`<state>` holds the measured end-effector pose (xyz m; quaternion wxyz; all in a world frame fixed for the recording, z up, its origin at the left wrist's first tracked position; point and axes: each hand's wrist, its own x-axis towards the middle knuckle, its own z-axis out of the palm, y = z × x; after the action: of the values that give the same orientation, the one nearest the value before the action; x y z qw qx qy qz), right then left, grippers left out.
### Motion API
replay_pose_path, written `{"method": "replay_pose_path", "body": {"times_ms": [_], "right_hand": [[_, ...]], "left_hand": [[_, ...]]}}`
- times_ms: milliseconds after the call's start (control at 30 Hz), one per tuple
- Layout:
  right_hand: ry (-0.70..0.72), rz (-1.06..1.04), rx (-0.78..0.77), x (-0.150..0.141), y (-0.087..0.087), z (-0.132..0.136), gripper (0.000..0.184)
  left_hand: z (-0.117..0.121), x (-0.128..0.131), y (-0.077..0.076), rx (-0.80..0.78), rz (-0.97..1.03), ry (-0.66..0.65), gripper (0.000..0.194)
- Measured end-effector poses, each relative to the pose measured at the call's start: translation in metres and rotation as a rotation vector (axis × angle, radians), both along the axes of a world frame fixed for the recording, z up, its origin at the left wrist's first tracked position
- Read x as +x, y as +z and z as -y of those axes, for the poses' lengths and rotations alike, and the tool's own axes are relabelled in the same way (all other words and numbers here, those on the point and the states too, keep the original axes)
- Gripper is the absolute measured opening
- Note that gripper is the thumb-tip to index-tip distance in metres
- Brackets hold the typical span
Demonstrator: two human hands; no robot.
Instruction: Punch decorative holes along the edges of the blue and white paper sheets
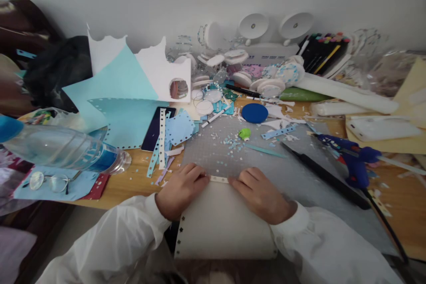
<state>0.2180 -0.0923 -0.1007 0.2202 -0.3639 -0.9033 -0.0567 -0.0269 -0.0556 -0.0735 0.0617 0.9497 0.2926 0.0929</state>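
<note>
My left hand (181,190) and my right hand (261,194) both rest with curled fingers on the far edge of a white paper sheet (222,226). The sheet has star-shaped holes punched along its left edge. Between the two hands runs a narrow punched white strip (218,179), pressed down at each end by my fingertips. The sheet lies on a grey cutting mat (282,173) and hangs over the near table edge toward my lap. Small paper bits (229,142) lie scattered across the mat beyond my hands. A small green punch (245,133) sits farther out.
A clear water bottle (63,148) lies on its side at left, with eyeglasses (49,182) near it. Light blue sheets (123,97) and a white card cutout (166,75) stand behind. A blue glue gun (353,159) and a black tool (326,177) lie at right. A blue disc (254,113) and craft clutter fill the back.
</note>
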Motion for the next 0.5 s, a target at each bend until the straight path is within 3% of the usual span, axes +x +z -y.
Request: {"method": "replay_pose_path", "body": {"times_ms": [267, 500], "right_hand": [[0.028, 0.041, -0.026, 0.0, 0.002, 0.0, 0.029], [-0.024, 0.07, -0.067, -0.001, 0.011, 0.003, 0.028]], "left_hand": [[0.0, -0.001, -0.002, 0.004, 0.022, 0.01, 0.019], [0.011, 0.007, 0.005, 0.021, -0.125, 0.074, 0.019]]}}
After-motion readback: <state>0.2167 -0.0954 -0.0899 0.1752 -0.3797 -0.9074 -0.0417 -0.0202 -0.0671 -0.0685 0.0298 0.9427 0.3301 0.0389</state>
